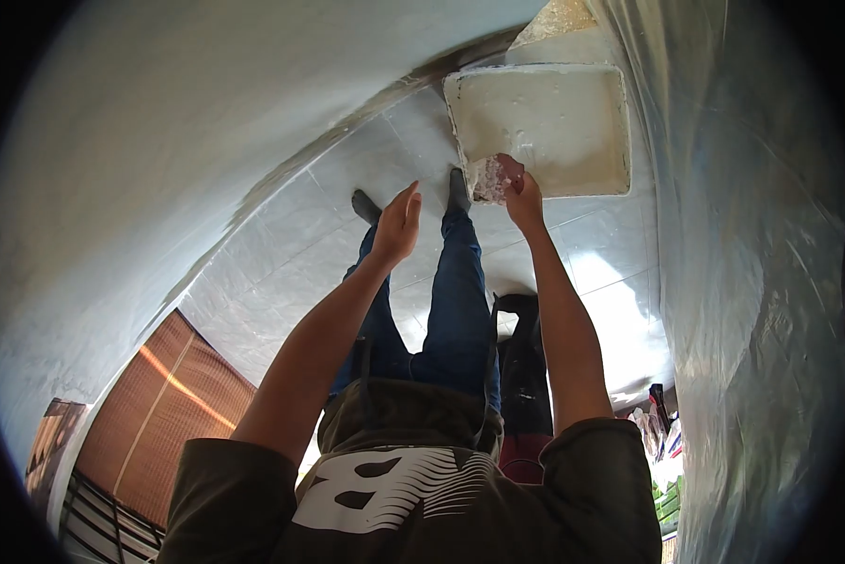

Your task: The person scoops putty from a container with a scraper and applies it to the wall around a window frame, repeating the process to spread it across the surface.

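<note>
Coated tool at the tray's corner: keep it level and over the rim

From the head view, the right hand (526, 202) grips a flat, brownish-red hand tool with a pale, crusty coating (508, 168), its fingers closed around one end. The tool overlaps the near left corner of a shallow, rectangular, white tray with a smeared rim (626, 127); whether it touches the rim or hangs above it, I cannot tell. A smooth, off-white material (563, 132) spreads across the tray's inside.

The left hand (401, 226) holds nothing that shows, its fingers straight and close together, well apart from the tray.

To work well here, I would keep the tool's coated side over the tray so that loose lumps land inside, and tilt it gently, with a firm but unstrained wrist. The free hand could steady the tray if it slides. One dark-covered foot (457, 195) is just beside that corner, so footing deserves care, and the loose, clear plastic sheeting (733, 282) to the right could snag a wide swing.
</note>
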A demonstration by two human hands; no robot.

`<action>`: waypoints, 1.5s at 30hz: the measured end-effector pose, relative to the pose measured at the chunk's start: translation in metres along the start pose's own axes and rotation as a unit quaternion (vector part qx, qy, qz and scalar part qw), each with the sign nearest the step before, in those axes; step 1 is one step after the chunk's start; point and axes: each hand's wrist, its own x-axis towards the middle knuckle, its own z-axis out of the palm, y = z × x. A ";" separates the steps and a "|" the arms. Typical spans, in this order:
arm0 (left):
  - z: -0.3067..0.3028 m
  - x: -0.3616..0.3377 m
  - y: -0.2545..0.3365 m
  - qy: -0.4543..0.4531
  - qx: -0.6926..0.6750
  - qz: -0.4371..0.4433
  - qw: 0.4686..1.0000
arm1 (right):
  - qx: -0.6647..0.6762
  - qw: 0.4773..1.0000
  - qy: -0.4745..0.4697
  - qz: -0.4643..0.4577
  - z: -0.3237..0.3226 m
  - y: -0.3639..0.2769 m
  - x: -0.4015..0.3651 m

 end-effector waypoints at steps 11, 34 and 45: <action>-0.019 -0.010 0.014 0.019 -0.005 0.008 1.000 | 0.350 0.926 -0.065 0.124 -0.039 -0.018 -0.016; -0.138 -0.042 0.235 0.067 -0.236 0.275 0.930 | 0.508 0.836 -0.145 -0.147 -0.139 -0.251 -0.148; -0.190 -0.078 0.291 0.099 -0.252 0.434 0.859 | 0.503 0.816 -0.159 -0.236 -0.144 -0.345 -0.222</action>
